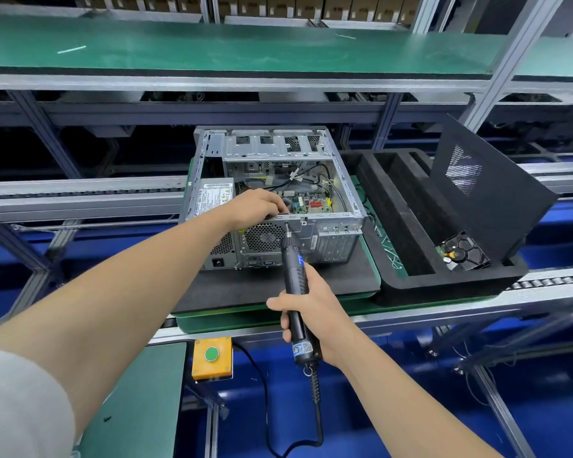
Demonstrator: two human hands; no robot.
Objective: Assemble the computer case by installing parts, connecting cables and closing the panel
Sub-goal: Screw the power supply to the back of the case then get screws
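Both hands are busy in the head view. My left hand [258, 204] curls over the rear rim of the computer case [341, 206] to steady it, while my right hand [315, 312] grips the electric screwdriver [293, 276], its bit against that rim, probably to drive a screw. The case lies open side up on the black mat [232, 292], its rear facing me and its long axis running away from me.

Bright, even overhead light, soft shadows; wide-angle bending at edges, corners perhaps slightly blurred.
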